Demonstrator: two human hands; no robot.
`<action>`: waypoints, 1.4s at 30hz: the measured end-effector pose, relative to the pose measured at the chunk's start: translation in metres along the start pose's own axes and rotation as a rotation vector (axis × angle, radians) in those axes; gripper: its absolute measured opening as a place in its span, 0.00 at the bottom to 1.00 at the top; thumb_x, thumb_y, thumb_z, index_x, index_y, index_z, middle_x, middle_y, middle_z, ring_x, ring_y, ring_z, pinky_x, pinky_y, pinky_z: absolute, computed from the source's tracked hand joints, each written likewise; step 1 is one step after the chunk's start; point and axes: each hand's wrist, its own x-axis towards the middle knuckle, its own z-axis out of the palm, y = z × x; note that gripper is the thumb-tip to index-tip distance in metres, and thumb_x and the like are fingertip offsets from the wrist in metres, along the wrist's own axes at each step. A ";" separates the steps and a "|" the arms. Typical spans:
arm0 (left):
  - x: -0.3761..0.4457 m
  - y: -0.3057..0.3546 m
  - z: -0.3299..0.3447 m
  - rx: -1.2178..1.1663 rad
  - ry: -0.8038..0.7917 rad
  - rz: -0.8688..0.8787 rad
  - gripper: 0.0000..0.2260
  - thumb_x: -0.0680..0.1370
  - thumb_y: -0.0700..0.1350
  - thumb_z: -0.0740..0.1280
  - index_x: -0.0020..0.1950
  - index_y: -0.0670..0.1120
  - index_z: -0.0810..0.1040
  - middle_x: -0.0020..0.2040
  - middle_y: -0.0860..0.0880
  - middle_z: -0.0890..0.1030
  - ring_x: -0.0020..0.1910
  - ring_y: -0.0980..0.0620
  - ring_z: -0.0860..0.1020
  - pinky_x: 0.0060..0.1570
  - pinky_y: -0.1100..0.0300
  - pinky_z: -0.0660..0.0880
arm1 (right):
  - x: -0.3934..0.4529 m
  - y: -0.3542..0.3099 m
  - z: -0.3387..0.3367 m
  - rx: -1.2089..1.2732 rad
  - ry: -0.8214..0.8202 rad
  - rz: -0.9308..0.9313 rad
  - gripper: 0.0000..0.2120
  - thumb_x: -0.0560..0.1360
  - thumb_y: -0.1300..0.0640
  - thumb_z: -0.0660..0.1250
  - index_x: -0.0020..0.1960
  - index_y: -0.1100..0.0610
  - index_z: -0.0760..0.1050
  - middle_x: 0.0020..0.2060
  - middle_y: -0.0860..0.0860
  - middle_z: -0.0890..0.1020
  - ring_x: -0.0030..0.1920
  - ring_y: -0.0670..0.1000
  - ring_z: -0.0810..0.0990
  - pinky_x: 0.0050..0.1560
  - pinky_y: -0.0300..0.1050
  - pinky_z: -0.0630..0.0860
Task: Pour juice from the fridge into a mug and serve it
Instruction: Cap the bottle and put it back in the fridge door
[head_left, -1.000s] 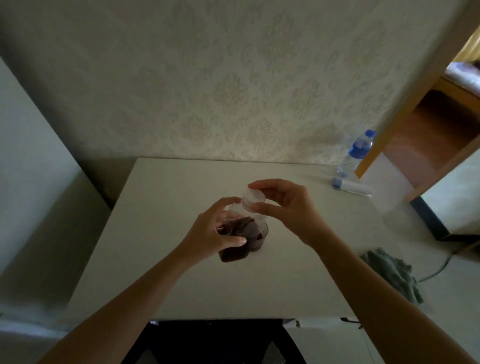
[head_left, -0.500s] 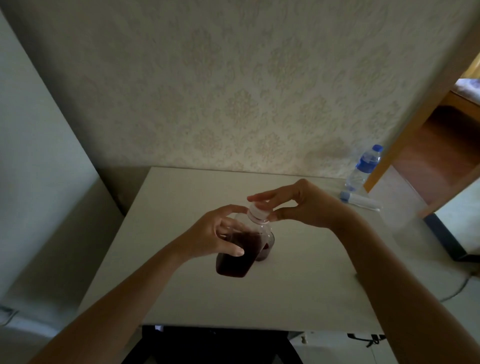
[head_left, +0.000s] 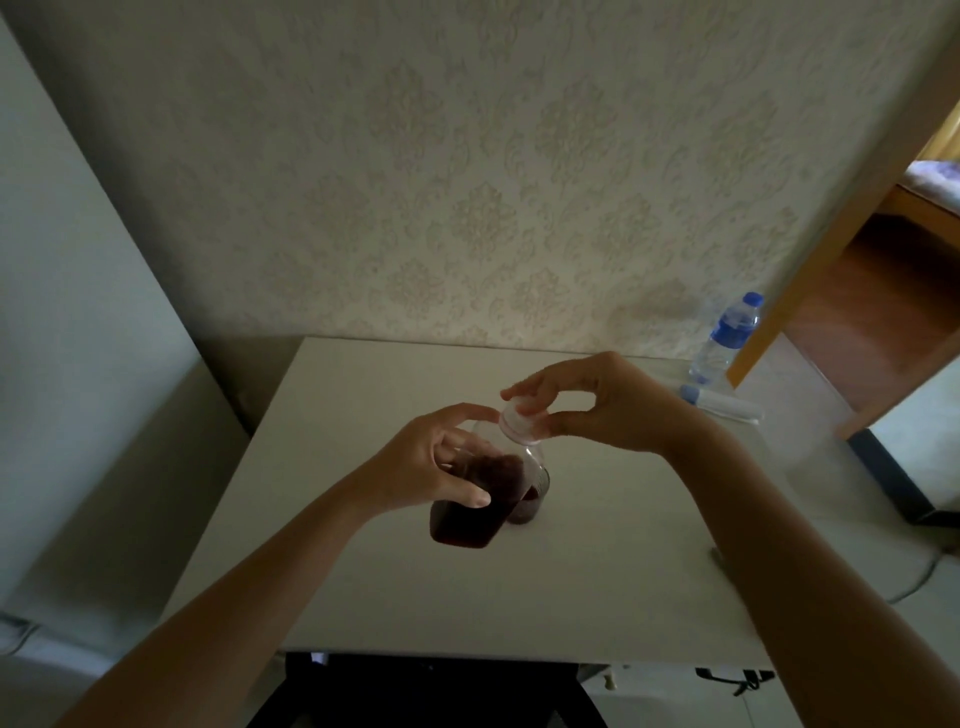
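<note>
Left hand (head_left: 436, 467) wraps the tilted juice bottle (head_left: 475, 506) just above the pale desk (head_left: 363, 571), dark juice pooled low. Right hand (head_left: 608, 405) pinches the white cap (head_left: 522, 418) at the bottle's neck, thumb and fingers closed on it. A dark cup (head_left: 530, 493) stands behind the bottle. Far right, a water bottle (head_left: 727, 338) stands by the wall.

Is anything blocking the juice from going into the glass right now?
Yes. The white cap sits on the juice bottle, pinched by the right hand. The left hand holds the bottle directly in front of the glass; nothing else intervenes.
</note>
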 end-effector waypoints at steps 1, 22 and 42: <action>0.000 0.000 0.001 -0.007 -0.004 -0.011 0.32 0.65 0.34 0.77 0.60 0.61 0.72 0.52 0.50 0.85 0.51 0.52 0.84 0.50 0.54 0.80 | 0.000 -0.002 0.002 -0.068 0.056 0.026 0.10 0.67 0.48 0.72 0.46 0.49 0.80 0.46 0.44 0.84 0.46 0.40 0.81 0.51 0.41 0.79; -0.006 0.003 0.034 0.398 0.419 0.073 0.31 0.65 0.51 0.77 0.63 0.63 0.67 0.49 0.53 0.84 0.45 0.57 0.83 0.47 0.58 0.81 | 0.019 -0.037 0.037 -0.953 -0.082 0.247 0.11 0.74 0.66 0.62 0.56 0.60 0.69 0.36 0.51 0.69 0.34 0.50 0.72 0.34 0.42 0.69; -0.033 -0.001 -0.016 0.297 0.517 0.169 0.31 0.64 0.55 0.77 0.62 0.65 0.66 0.49 0.66 0.78 0.51 0.69 0.77 0.52 0.64 0.79 | 0.021 -0.048 0.041 -0.235 0.185 0.177 0.32 0.67 0.29 0.55 0.67 0.42 0.65 0.53 0.40 0.75 0.47 0.39 0.76 0.51 0.43 0.77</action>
